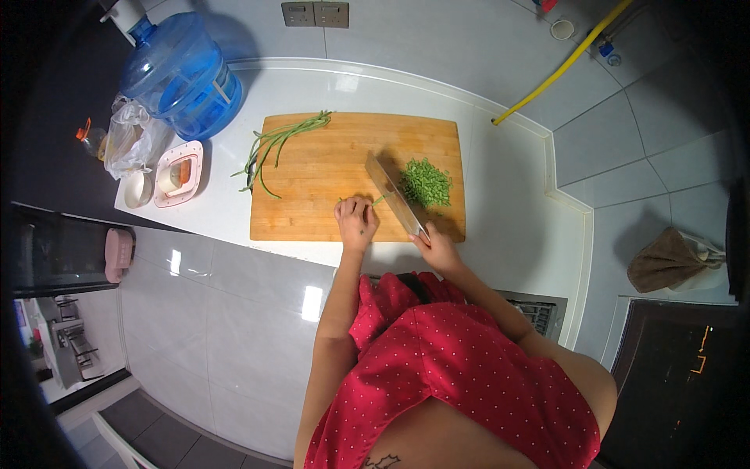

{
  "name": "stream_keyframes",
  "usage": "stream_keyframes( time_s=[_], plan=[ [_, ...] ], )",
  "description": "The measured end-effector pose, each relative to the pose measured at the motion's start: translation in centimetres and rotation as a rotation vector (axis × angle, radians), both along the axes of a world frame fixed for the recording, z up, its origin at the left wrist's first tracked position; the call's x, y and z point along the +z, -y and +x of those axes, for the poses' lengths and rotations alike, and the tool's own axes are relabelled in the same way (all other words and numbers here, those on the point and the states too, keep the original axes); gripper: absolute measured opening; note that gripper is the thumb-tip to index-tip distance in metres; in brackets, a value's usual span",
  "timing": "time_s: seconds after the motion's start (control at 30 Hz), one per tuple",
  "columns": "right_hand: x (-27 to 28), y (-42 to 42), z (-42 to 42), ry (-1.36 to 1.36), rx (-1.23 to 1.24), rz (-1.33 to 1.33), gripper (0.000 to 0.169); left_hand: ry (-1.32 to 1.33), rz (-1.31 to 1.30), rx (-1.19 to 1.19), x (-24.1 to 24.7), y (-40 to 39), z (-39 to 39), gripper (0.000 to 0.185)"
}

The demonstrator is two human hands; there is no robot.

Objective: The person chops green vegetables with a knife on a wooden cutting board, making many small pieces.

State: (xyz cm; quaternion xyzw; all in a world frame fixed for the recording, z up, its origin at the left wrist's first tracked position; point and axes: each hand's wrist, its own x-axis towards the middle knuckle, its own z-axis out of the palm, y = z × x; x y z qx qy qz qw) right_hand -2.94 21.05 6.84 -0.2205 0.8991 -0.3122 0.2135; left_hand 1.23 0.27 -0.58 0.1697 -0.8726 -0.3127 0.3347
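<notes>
On a wooden cutting board [316, 176], my left hand [356, 221] presses down on a piece of green bean [378, 200], whose end sticks out to the right towards the blade. My right hand [436, 245] grips the handle of a cleaver [395, 196], its broad blade slanting up and to the left over the board. Just right of the blade lies a heap of finely chopped green beans [428, 183]. Several long whole beans [287, 133] lie in a loose bundle at the board's upper left, some hanging past its left edge.
A large blue water jug [181, 82] stands at the back left of the white counter [504, 193]. Near it are a plastic bag [132, 140], a small white bowl [138, 189] and a pink-edged dish [161, 196] holding food pieces. A yellow hose [556, 67] runs along the wall.
</notes>
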Motion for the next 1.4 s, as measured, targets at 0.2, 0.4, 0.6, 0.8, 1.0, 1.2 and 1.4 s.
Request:
stream_keyframes(
  time_s=[0.2, 0.4, 0.6, 0.8, 1.0, 1.2, 1.4],
  plan=[
    [0.1, 0.2, 0.8, -0.005, -0.034, -0.09, 0.041, -0.006, 0.007, -0.002, -0.1, -0.1, -0.1, 0.011],
    [0.9, 0.9, 0.7, -0.056, -0.018, -0.11, 0.042, -0.015, 0.0, -0.013, -0.1, 0.0, 0.1, 0.011],
    [0.0, 1.6, 0.4, 0.005, 0.008, -0.026, 0.041, 0.014, -0.008, -0.016, -0.1, -0.1, 0.0, 0.01],
    [0.6, 2.9, -0.3, 0.027, 0.023, -0.014, 0.042, 0.005, 0.008, -0.008, -0.2, 0.0, 0.0, 0.012],
    [0.7, 4.5, -1.3, -0.017, 0.053, 0.018, 0.042, 0.014, -0.004, -0.019, -0.1, 0.0, 0.1, 0.009],
    [-0.3, 6.1, -2.3, -0.051, 0.048, 0.03, 0.042, 0.023, 0.0, -0.018, -0.1, 0.1, 0.2, 0.01],
    [-0.7, 5.5, -2.8, 0.041, -0.107, -0.061, 0.052, 0.013, 0.021, -0.043, 0.2, 0.0, 0.2, 0.011]
  ],
)
